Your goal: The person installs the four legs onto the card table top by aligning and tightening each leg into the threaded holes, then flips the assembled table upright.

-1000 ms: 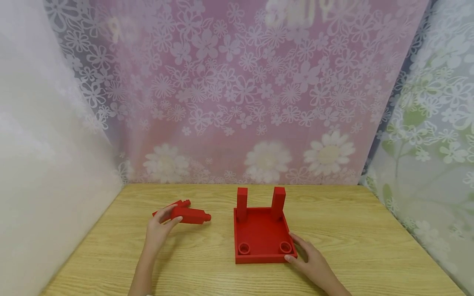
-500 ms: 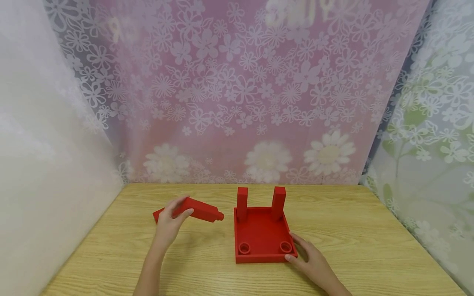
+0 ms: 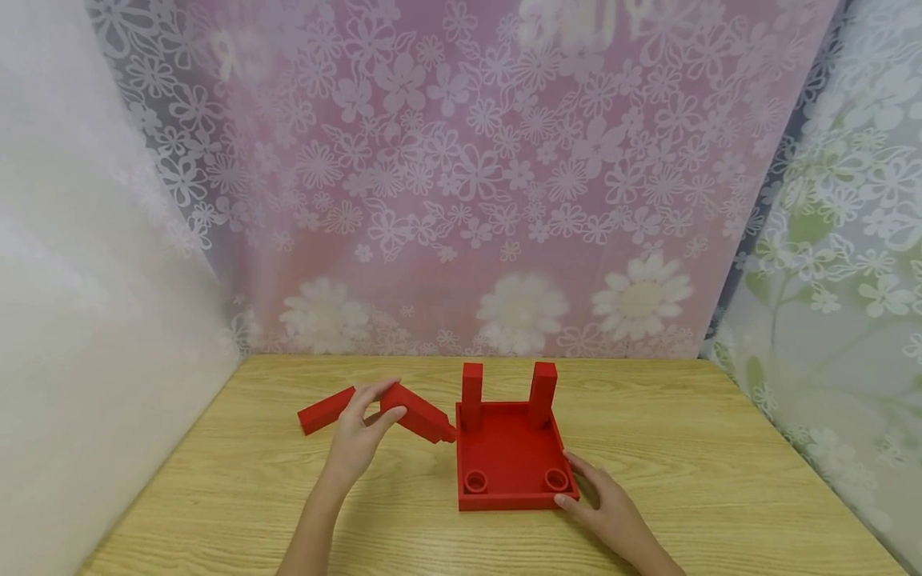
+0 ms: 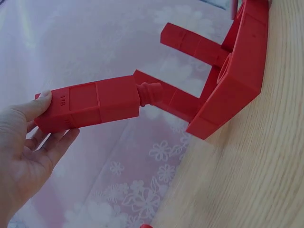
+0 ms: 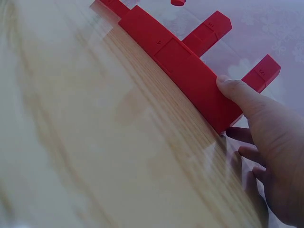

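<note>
My left hand (image 3: 363, 432) pinches a red table leg (image 3: 414, 412) by its plain end, raised above the table. In the left wrist view, this square leg (image 4: 95, 102) has a ridged round stud pointing toward the tabletop. The red tabletop (image 3: 510, 456) lies underside up like a shallow tray. Two legs, a left one (image 3: 471, 392) and a right one (image 3: 543, 392), stand upright at its far corners, and round sockets show at its near corners. My right hand (image 3: 608, 512) grips its near right corner, thumb on the front edge and fingers along the right side.
Another red leg (image 3: 326, 410) lies on the wooden table (image 3: 648, 424), left of the tabletop and partly behind my left hand. A floral curtain (image 3: 461, 200) hangs behind the table, and pale sheets enclose both sides.
My left hand has lifted the leg and carried it right, its stud tilting downward near the tabletop's left edge. The other leg is now more exposed. My right hand stays put.
</note>
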Tool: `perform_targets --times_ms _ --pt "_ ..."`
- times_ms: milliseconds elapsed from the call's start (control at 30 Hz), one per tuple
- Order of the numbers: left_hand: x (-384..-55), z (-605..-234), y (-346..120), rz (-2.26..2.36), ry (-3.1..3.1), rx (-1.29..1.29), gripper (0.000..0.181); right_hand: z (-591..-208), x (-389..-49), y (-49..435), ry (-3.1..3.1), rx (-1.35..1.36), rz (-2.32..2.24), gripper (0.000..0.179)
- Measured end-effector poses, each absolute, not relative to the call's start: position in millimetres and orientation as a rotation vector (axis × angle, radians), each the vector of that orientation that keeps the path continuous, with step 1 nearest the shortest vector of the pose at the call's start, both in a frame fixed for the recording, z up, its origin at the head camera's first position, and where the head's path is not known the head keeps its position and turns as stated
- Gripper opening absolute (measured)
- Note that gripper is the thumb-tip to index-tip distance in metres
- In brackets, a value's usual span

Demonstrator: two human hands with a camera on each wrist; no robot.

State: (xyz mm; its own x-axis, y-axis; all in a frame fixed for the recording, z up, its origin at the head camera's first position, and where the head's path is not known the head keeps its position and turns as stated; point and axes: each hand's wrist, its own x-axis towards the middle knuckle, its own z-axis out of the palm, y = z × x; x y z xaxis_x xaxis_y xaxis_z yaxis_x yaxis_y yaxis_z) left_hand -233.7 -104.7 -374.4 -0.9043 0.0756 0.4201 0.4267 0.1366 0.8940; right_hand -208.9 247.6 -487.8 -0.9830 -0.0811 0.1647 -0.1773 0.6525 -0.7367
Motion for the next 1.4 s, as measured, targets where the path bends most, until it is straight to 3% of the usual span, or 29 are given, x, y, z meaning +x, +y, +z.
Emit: perform_targets --times_ms 533,1067,1400 --pt "-240 -396 -71 -1.698 -2.131 -0.712 0.039 -489 -210 248 -2.742 0.216 1.24 0.068" --pt "-232 -401 -48 -1.658 -2.28 -0.729 0.04 -488 -210 248 -2.744 0.225 1.257 0.068" --pt "-217 -381 -46 -1.644 -2.309 -0.723 0.038 -488 -211 249 -2.761 0.221 1.248 0.069"
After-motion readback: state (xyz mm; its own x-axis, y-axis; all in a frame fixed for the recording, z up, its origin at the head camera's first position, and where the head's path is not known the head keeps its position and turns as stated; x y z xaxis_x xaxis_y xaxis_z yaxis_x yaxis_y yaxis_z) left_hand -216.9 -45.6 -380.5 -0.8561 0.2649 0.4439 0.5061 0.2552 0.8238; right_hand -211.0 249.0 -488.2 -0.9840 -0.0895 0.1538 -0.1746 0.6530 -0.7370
